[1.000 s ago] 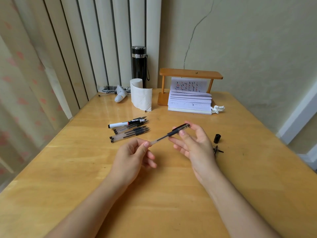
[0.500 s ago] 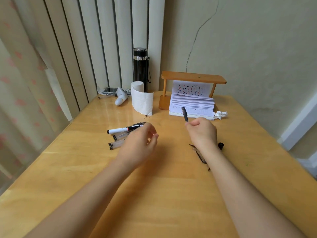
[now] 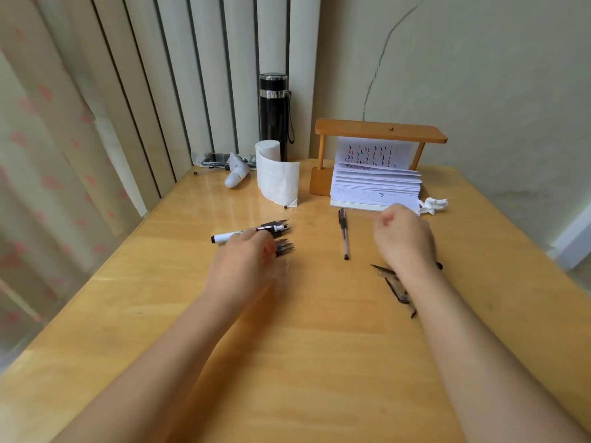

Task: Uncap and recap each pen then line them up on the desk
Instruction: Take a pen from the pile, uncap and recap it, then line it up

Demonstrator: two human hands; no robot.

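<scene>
A capped clear pen with a black cap (image 3: pixel 343 233) lies alone on the wooden desk (image 3: pixel 319 346), pointing away from me. To its right my right hand (image 3: pixel 404 239) hovers with curled fingers and nothing in it. At the left lies a pile of several black-gripped pens (image 3: pixel 281 239) with a white marker (image 3: pixel 225 236) beside them. My left hand (image 3: pixel 246 263) covers the near part of the pile, fingertips down on the pens; whether it grips one is hidden.
Black pen parts (image 3: pixel 395 284) and a small black cap (image 3: pixel 440 266) lie under my right forearm. At the back stand a paper roll (image 3: pixel 276 177), a black flask (image 3: pixel 273 113), a wooden stand (image 3: pixel 380 134) over a paper stack (image 3: pixel 375 190), and a crumpled tissue (image 3: pixel 433 204).
My right hand carried the pen forward, laid it on the desk and let go. My left hand moved left onto the pile of pens.
</scene>
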